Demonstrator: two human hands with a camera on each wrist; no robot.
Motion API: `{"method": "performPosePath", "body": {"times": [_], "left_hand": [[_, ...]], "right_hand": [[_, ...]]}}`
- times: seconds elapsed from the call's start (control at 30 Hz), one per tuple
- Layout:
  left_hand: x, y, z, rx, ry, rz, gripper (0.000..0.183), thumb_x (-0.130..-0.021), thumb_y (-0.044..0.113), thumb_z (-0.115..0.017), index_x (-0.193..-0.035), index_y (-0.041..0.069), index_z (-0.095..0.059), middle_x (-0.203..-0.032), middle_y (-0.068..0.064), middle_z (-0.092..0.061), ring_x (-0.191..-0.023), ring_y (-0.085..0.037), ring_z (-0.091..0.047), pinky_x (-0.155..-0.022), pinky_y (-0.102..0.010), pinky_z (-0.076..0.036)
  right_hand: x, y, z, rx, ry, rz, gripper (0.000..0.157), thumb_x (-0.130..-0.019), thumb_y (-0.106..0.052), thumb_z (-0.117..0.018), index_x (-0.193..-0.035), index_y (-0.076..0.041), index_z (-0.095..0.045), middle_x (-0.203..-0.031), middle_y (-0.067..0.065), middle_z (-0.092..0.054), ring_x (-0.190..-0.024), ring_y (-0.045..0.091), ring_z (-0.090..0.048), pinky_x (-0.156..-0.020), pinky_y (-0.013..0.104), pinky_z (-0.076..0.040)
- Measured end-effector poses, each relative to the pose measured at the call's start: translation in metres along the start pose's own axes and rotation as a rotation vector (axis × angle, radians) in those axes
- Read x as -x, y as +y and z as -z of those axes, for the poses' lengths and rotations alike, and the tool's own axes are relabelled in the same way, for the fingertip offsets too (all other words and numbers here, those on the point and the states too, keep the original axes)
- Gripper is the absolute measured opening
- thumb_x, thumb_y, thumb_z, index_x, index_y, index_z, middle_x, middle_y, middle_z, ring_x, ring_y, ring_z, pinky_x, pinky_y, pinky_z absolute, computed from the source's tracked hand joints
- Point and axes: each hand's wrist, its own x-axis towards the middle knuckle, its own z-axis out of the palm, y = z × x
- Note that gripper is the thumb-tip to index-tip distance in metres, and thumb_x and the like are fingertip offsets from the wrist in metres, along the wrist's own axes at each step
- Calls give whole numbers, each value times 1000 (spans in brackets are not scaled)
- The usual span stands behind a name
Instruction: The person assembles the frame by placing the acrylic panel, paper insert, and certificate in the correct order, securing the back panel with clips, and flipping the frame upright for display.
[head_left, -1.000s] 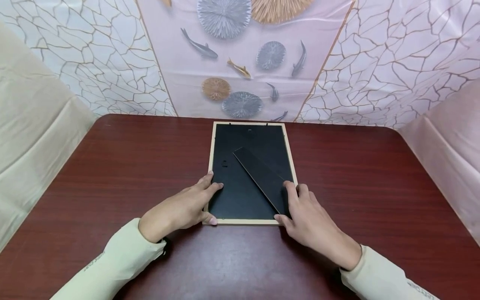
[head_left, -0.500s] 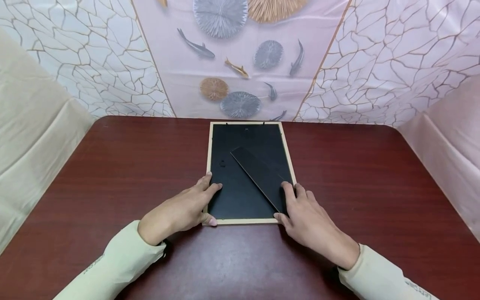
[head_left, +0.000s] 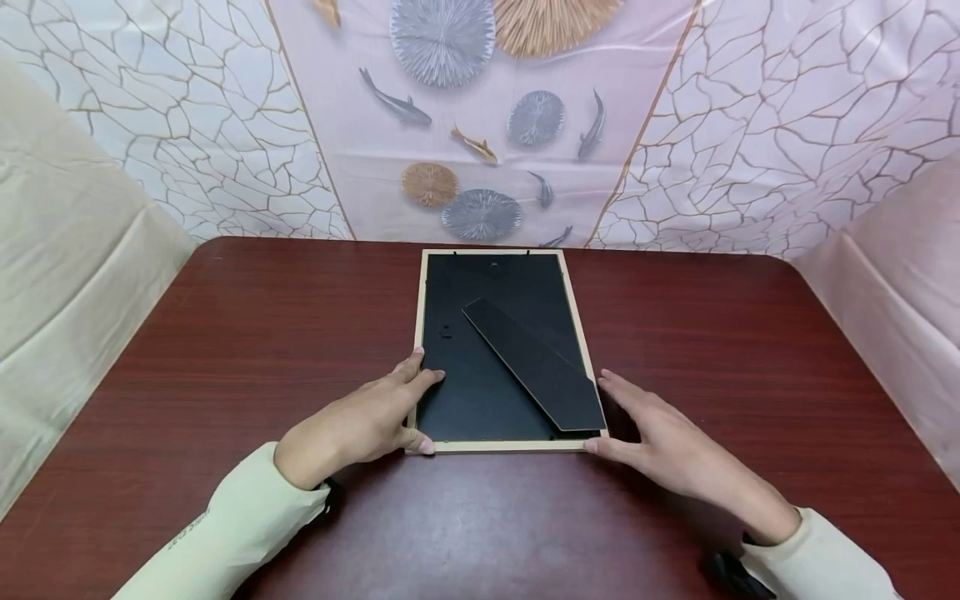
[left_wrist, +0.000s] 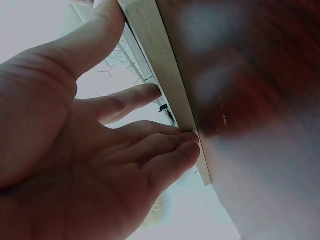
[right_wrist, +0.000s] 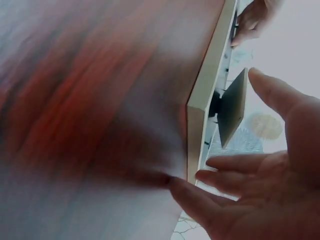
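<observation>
A picture frame [head_left: 513, 446] with a light wooden border lies on the table, its black back panel [head_left: 480, 400] facing up. A black easel stand [head_left: 536, 367] slants across the panel towards the near right corner. In the right wrist view the stand [right_wrist: 234, 107] is tilted up off the back at its wide end. My left hand [head_left: 363, 425] rests on the near left corner, thumb on the front border and spread fingers along the left side. At the near right corner, my right hand [head_left: 675, 446] is spread, its fingertips right at the frame's side and its thumb by the front border.
The dark red wooden table [head_left: 262, 333] extends to both sides of the frame. Behind it hangs a patterned cloth [head_left: 480, 100] with fish and round motifs, and pale cloth [head_left: 67, 292] hangs at the left side. Small metal tabs and a hanging hook [head_left: 446, 332] show on the frame's back.
My right hand has let go of the stand's wide end and moved right to the frame's edge, its fingers spreading. The left hand stays at its corner.
</observation>
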Motion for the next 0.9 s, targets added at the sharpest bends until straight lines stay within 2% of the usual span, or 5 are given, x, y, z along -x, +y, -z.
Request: {"method": "performPosePath", "body": {"times": [0.17,0.3,0.5,0.67,0.9], "left_hand": [[0,-3,-3,10,2,-1,87,-90,30,-84,-161,7,-39,-172,-28,-16,-158,-43,-29,-119,-60,-39],[0,-4,-4,15,5,-4,87,-89,32,-84,-161,8,-39,-173,-27,-16,-158,-43,-29,-119,-59,-39],[-1,-4,-4,11,5,-1,88,-89,33,-83,-161,9,-39,-173,-26,-15,-157,-43,-31,-118,-59,-40],[-2,-5,-3,11,-16,13,88,-90,34,-83,-162,11,-38,-175,-23,-13,-157,-43,-31,-118,-62,-39],[-4,-6,-1,-1,-18,5,88,-90,33,-82,-162,8,-38,-174,-25,-13,-159,-41,-25,-120,-60,-38]], "right_hand": [[3,5,-2,9,-29,60,84,-94,-48,-76,-158,-4,-45,-168,19,-37,-148,46,-43,-112,65,-41],[7,7,-4,33,-21,61,86,-94,-50,-76,-158,-3,-44,-168,18,-38,-149,43,-44,-111,63,-43],[11,10,-7,72,-2,85,84,-93,-50,-77,-159,-8,-44,-168,12,-40,-148,36,-48,-108,58,-47],[12,10,-9,106,1,115,87,-92,-50,-78,-158,-5,-45,-169,13,-38,-147,36,-49,-107,57,-49],[10,11,-12,181,-7,134,89,-91,-51,-79,-159,-4,-44,-169,13,-37,-143,38,-54,-103,56,-52]]}}
